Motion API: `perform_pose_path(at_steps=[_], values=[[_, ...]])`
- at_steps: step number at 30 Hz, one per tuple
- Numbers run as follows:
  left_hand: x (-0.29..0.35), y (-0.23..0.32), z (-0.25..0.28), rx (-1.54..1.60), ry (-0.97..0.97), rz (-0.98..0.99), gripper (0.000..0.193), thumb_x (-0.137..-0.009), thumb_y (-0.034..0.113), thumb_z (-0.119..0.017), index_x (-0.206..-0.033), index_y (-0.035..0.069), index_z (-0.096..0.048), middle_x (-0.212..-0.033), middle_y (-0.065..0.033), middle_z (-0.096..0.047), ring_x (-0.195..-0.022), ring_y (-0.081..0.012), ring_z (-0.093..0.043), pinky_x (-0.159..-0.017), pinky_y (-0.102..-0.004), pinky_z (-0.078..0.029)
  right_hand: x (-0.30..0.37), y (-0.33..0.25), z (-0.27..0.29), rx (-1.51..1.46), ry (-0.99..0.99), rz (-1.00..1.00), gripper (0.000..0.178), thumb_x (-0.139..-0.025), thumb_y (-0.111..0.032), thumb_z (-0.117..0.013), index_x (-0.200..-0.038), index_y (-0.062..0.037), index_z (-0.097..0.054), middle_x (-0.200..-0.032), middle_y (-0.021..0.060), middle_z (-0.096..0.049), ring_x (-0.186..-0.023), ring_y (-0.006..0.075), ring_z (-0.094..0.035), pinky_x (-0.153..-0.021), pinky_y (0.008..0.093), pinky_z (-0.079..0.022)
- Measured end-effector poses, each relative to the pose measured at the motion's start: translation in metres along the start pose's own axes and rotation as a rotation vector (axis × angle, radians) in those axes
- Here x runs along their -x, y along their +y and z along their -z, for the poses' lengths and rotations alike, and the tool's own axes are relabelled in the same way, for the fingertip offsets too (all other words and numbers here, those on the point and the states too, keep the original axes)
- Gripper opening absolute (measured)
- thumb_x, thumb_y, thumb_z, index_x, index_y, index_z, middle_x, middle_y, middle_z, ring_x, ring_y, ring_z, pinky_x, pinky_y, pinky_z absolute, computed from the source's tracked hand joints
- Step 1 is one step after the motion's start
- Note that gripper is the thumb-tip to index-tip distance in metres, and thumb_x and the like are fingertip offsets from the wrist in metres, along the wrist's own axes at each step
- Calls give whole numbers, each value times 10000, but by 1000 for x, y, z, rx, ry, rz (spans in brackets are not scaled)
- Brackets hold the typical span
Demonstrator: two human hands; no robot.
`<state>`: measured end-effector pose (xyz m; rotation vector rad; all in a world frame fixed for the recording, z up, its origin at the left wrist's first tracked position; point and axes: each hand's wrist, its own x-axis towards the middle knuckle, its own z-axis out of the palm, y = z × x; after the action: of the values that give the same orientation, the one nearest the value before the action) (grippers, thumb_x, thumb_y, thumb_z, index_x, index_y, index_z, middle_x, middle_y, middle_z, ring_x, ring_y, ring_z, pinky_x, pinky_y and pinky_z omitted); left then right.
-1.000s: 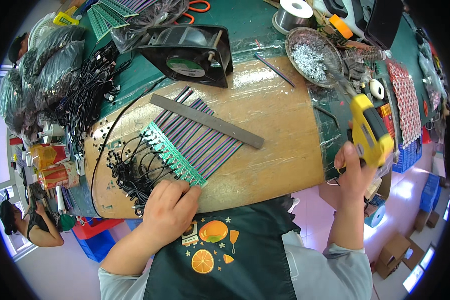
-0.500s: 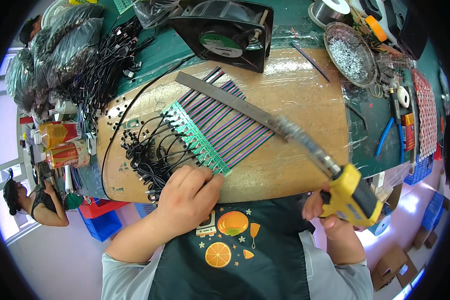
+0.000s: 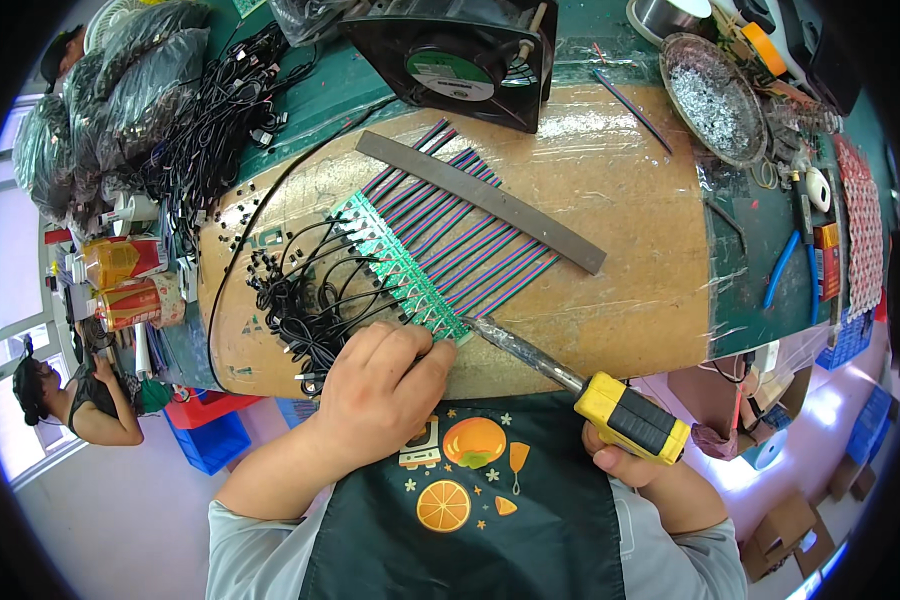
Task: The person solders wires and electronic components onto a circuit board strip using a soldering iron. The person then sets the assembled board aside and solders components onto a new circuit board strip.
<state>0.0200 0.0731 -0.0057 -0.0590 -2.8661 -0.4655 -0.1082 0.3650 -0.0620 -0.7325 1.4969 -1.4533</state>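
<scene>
Two hands are at work: the right hand (image 3: pixel 615 462), grip clamped on a yellow soldering iron (image 3: pixel 632 418), sets its tip at the near end of a green circuit board (image 3: pixel 400 264) on the counter (image 3: pixel 750 225); the left hand (image 3: pixel 385 390) covers that end, grip undeterminable.

No text readable. Fan (image 3: pixel 460 50) has a round green-and-pale label (image 3: pixel 452 78), print too small. Red pack (image 3: pixel 130 304), left: print blurred.
</scene>
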Motion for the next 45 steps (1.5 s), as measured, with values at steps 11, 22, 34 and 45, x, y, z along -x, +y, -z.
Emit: perform_pose_path(at_steps=[11, 22, 34, 45], values=[[-1, 2, 2, 19, -1, 41, 385, -611, -41, -710, -988, 35, -692, -885, -77, -556, -751, -251, -577, -660, -351, -488, 8, 11, 0, -57, 16, -35, 241, -788, -210, -777, -931, -43, -678, -936, 139, -676, -805, 307, -676, -722, 371, -544], [0, 1, 2, 18, 7, 56, 396, -607, -30, -713, -997, 40, -702, -891, -74, -566, -760, -252, -584, -670, -358, -489, 9, 18, 6, 18, -26, -20, 390, -786, -222, -779, -1096, -13, -669, -1026, 157, -687, -869, 317, -694, -759, 378, -555], [0, 1, 3, 5, -11, 42, 426, -602, -20, -726, -1024, 26, -709, -923, -80, -578, -768, -256, -584, -680, -358, -491, 7, 17, 5, 55, -23, -1, 367, -798, -232, -769, -1080, -17, -673, -1005, 150, -689, -853, 312, -695, -749, 369, -557], [0, 1, 3, -6, -18, 17, 415, -607, -26, -722, -1020, 4, -707, -902, -79, -584, -762, -251, -585, -677, -348, -492, 5, 15, 3, 25, 6, -25, 373, -789, -211, -767, -1088, -9, -672, -987, 147, -690, -840, 305, -691, -744, 366, -552]])
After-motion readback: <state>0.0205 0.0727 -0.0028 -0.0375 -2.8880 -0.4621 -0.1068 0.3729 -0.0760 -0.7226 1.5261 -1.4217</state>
